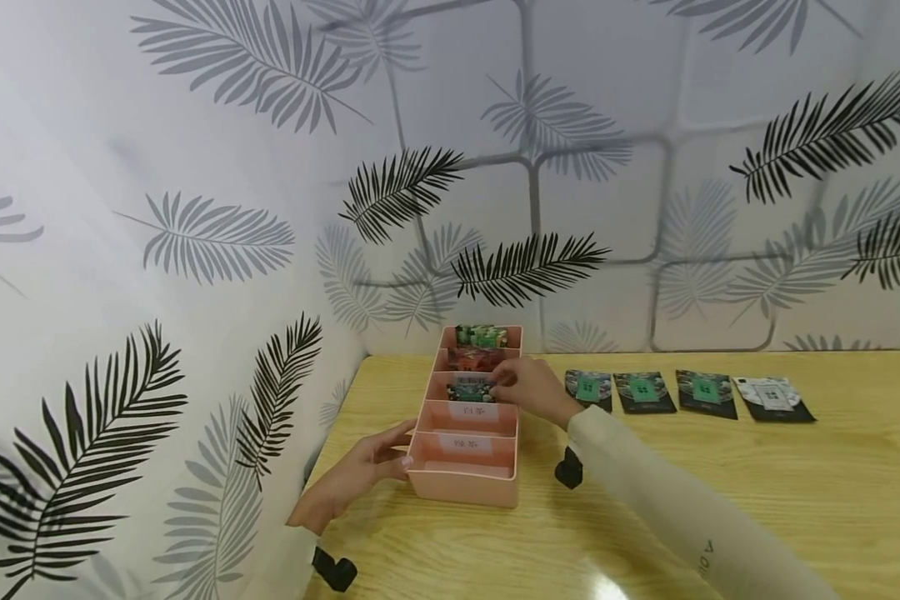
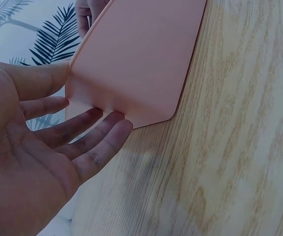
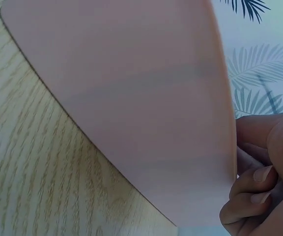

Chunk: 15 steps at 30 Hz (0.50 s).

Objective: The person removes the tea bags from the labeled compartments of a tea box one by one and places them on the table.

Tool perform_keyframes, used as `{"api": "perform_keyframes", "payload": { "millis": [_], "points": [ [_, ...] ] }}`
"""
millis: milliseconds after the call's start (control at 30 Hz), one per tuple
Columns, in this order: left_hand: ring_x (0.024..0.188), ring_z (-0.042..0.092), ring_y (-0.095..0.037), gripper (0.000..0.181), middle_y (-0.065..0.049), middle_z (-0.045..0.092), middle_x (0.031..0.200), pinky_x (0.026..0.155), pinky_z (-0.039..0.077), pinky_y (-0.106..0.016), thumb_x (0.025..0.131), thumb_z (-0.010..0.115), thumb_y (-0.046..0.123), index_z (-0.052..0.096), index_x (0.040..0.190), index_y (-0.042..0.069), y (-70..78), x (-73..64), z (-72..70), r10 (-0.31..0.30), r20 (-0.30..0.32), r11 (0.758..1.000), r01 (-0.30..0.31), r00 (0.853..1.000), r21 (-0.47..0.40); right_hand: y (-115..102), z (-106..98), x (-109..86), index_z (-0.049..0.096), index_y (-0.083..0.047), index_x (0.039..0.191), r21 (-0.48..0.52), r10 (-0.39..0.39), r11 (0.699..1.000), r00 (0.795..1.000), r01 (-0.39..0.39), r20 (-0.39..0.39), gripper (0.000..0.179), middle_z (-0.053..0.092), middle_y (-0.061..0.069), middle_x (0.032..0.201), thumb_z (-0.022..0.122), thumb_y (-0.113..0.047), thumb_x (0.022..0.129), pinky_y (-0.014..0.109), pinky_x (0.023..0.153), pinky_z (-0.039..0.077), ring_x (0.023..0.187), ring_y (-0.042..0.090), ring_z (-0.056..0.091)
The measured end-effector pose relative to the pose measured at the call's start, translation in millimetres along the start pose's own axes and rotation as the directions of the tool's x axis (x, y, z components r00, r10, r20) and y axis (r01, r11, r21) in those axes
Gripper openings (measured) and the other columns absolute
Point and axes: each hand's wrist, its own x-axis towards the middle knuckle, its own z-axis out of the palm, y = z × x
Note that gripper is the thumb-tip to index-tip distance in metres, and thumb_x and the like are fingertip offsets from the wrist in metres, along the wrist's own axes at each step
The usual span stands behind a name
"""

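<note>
A long pink divided box [image 1: 461, 490] stands on the table with its compartments in a row. My left hand [image 1: 363, 467] touches its near left corner, the thumb at the front and fairly straight fingertips against the side wall; the left wrist view shows these fingers [image 2: 95, 147] up close. Over the right rim reaches my right hand [image 1: 532, 387], its fingertips pinching the edge of a dark green tea packet [image 1: 468, 390] in the middle compartment. In the right wrist view the box wall hides the packet, and the other fingers [image 3: 249, 201] are curled.
Red packets [image 1: 474, 359] and green packets [image 1: 482, 336] fill the two far compartments. White labels with characters [image 1: 472, 411] mark the dividers. Several dark tea packets [image 1: 645, 392] lie in a row on the table [image 1: 682, 492] at right. A leaf-patterned wall [image 1: 435, 208] borders the table's back.
</note>
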Motion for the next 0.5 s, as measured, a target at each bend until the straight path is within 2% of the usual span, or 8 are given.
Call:
{"api": "perform_keyframes", "payload": {
  "millis": [267,400,500],
  "points": [
    [0.126,0.040,-0.046,0.065,-0.024,0.035,0.145,0.096,0.039,-0.063,0.099,0.054,0.017,0.019,0.154,0.012,-1.4,1.1,-1.4,0.006,0.015,1.000,-0.005,1.000,-0.009,-3.6,3.7,-0.4,0.075,-0.023,0.089,-0.161,-0.057,0.986,0.998,0.053,-0.021,0.006,0.068,-0.013,0.079,0.071,-0.028,0.088,0.028,0.058,0.048,0.059,0.005,0.057],
    [0.125,0.042,-0.045,0.065,-0.020,0.035,0.147,0.095,0.042,-0.059,0.099,0.054,0.018,0.020,0.154,0.014,-0.7,0.8,-0.6,0.003,0.010,1.000,-0.003,1.000,-0.010,-3.1,5.8,-1.8,0.075,-0.022,0.089,-0.176,-0.084,0.982,0.995,0.073,-0.057,0.007,0.068,-0.013,0.077,0.071,-0.027,0.088,0.027,0.059,0.050,0.060,0.002,0.058],
    [0.124,0.044,-0.044,0.064,-0.017,0.034,0.148,0.095,0.044,-0.055,0.099,0.054,0.018,0.021,0.154,0.016,-0.1,0.8,-0.1,0.000,0.004,1.000,0.000,1.000,-0.011,-1.5,6.6,-3.5,0.075,-0.019,0.092,-0.152,-0.107,0.984,0.990,0.092,-0.094,0.009,0.069,-0.011,0.078,0.069,-0.026,0.089,0.028,0.063,0.053,0.065,0.002,0.061]
  ]
}}
